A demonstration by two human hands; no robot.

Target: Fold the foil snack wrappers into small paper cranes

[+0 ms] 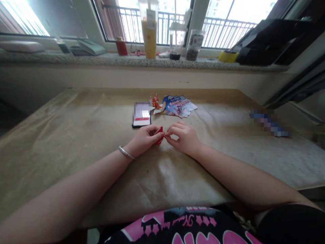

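Note:
My left hand [143,139], a silver bangle [126,152] at its wrist, is closed on a small piece of folded red paper [159,141] with a light pattern. From the other side my right hand [185,138] pinches the paper's right tip between thumb and forefinger. Both hands are held low over the middle of the table. Just beyond the left hand lies a phone [142,118] with its screen lit. Past the hands sits an orange-red patterned folded paper figure [155,102], its exact shape hard to make out.
Blue printed sheets [179,106] lie fanned out behind the hands. A blurred blue item [270,124] rests far right on the covered table [88,142]. On the granite sill [96,60] stand a tall yellow-filled cup [149,39], clear cups, a red container [121,46] and yellow tape [228,56].

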